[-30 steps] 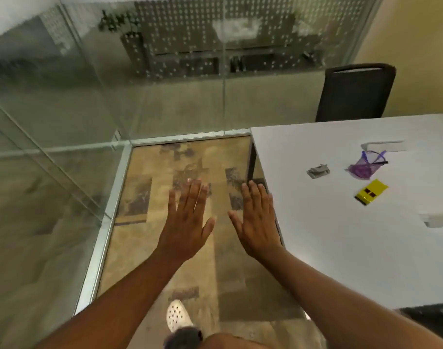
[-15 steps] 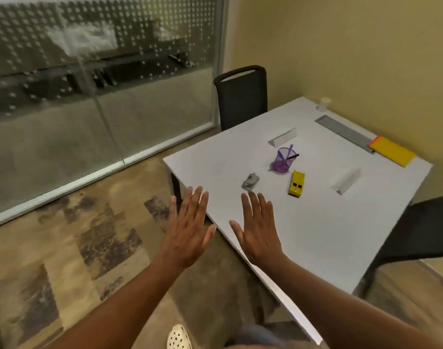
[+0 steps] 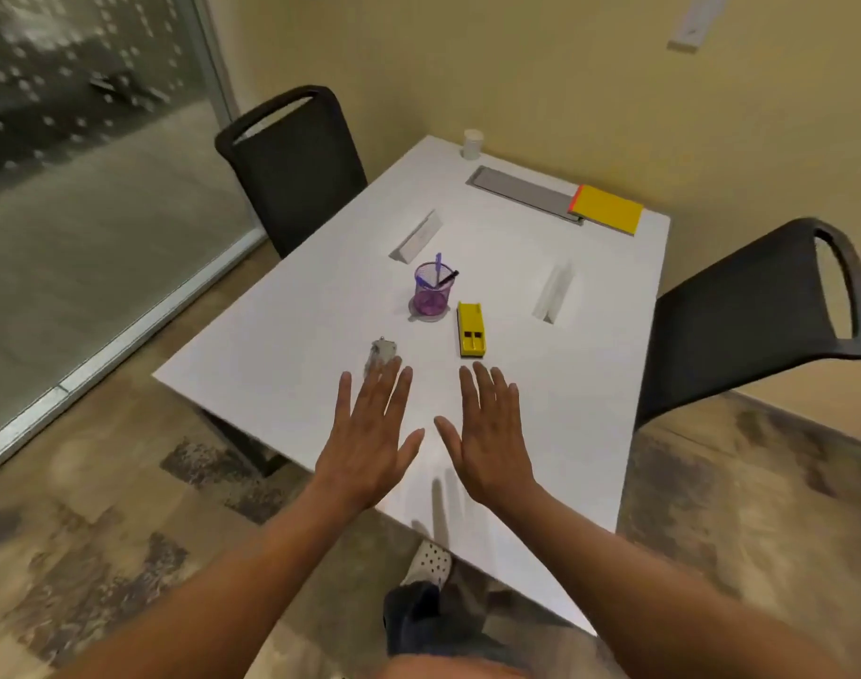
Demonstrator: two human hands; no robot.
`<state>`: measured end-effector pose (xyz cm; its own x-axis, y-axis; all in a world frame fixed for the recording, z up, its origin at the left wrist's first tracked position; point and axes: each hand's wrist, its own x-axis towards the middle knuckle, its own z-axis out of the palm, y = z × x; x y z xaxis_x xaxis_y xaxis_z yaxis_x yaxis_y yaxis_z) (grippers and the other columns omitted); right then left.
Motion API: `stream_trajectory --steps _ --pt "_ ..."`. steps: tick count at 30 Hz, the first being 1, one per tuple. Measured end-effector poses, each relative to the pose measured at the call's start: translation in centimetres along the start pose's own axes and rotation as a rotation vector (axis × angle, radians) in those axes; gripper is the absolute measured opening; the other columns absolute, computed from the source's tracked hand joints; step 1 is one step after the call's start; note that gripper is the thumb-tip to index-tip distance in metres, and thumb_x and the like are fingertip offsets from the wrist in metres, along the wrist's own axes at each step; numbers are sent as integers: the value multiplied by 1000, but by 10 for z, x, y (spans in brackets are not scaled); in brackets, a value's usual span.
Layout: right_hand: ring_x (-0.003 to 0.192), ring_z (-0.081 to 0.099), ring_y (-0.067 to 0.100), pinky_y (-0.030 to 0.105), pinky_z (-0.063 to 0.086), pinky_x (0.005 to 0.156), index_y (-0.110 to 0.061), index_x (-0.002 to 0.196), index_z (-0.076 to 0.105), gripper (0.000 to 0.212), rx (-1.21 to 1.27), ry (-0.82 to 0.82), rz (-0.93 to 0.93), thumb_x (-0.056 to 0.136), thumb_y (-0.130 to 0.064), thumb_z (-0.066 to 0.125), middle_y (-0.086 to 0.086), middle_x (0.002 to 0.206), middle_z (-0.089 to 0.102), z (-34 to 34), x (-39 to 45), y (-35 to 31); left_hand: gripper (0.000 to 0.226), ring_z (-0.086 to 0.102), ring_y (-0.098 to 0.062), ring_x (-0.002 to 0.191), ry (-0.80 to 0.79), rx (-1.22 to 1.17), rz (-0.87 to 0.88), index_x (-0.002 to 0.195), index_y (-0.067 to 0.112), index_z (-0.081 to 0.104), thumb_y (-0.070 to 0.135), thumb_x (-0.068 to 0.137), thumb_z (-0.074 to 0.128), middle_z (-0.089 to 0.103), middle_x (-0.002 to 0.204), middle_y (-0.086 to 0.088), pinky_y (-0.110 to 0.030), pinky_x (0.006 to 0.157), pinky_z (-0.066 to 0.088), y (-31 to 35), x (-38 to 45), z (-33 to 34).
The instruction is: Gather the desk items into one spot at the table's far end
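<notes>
A white table [image 3: 281, 335] carries a purple mesh pen cup [image 3: 432, 291] with pens, a yellow stapler [image 3: 470, 329] to its right and a small grey metal item [image 3: 380, 353] nearer to me. At the far end lie a yellow notepad [image 3: 607, 208], a grey strip [image 3: 521, 191] and a small white cup [image 3: 472, 144]. My left hand [image 3: 369, 438] is flat and open above the near part of the table, its fingertips over the grey item. My right hand [image 3: 492, 438] is open beside it, fingertips just short of the stapler. Neither hand holds anything.
Two white wedge-shaped name holders [image 3: 416, 236] [image 3: 553, 291] lie on the table. A black chair [image 3: 291, 164] stands at the left side, another black chair [image 3: 756, 311] at the right. A glass wall [image 3: 76, 139] runs along the left. My shoe [image 3: 428, 563] shows below the table's near edge.
The view has swung right, from the glass wall and floor onto the table. Both open hands now hover over the table's near part instead of over the floor.
</notes>
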<state>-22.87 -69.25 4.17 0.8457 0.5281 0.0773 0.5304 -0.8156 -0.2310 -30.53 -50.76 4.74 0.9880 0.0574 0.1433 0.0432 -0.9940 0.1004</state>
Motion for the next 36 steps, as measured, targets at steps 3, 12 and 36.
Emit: stream_trajectory --steps 3,12,36 --pt "163 -5 30 52 4 132 -15 168 7 78 11 4 87 107 -63 18 9 176 -1 7 22 22 81 2 -32 164 -17 -45 39 169 13 14 59 106 37 0 178 -11 -66 128 14 3 41 11" --pt "162 10 26 41 19 131 -17 167 13 74 329 -59 315 108 -57 33 6 175 13 29 100 71 75 2 -2 161 -300 -523 -48 167 38 0 65 106 35 1 177 14 -26 123 15 7 148 59" --pt "118 57 30 43 53 97 -18 137 50 60 642 -161 597 87 -40 74 9 129 59 117 238 129 54 56 -31 140 -541 -1239 -1003 160 18 38 41 112 45 47 162 -9 -51 118 47 13 318 157"
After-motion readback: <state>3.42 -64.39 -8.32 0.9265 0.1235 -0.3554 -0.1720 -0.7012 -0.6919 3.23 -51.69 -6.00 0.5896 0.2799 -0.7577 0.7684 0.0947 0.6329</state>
